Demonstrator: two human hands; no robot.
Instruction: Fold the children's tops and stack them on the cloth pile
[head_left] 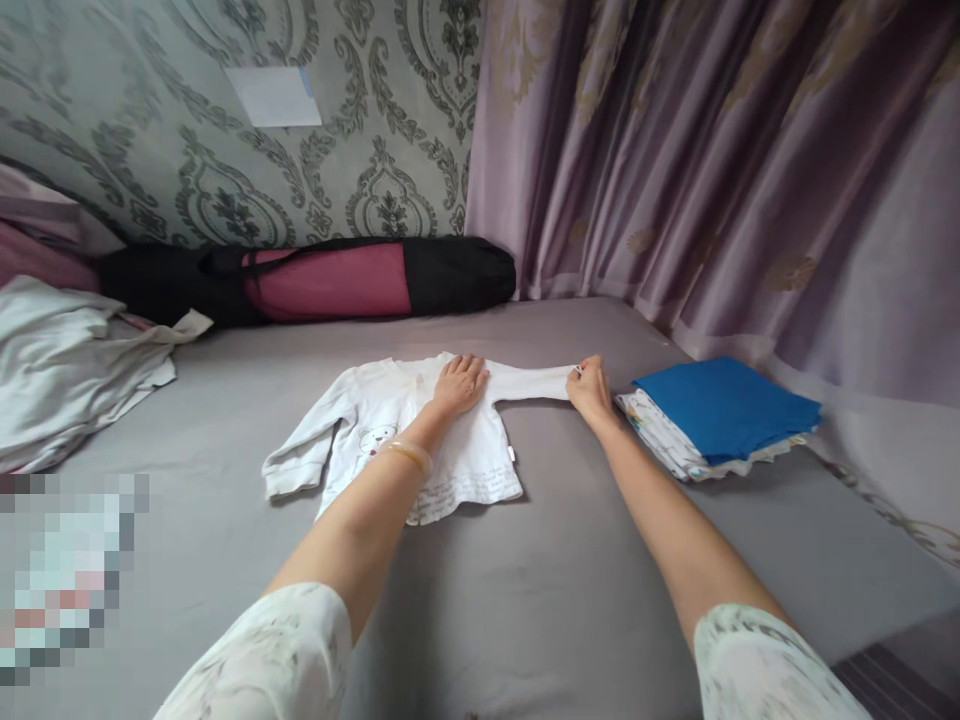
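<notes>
A small white long-sleeved shirt [472,455] with a bear print and lines of lettering lies spread on the grey bed sheet [555,590]. My left hand [460,385] rests flat on the upper part of the shirt, fingers extended, near the right-hand shoulder. Pinched in my right hand [590,388] is the cuff of the right-hand sleeve, which is stretched out straight sideways. The other sleeve lies bent down to the left. My left forearm covers part of the shirt front.
Right of my right hand sits a folded stack with blue cloth [727,405] on top. Crumpled pale clothes [75,370] lie at the left. A black and maroon bag [330,280] lies along the wall, beside purple curtains [675,150].
</notes>
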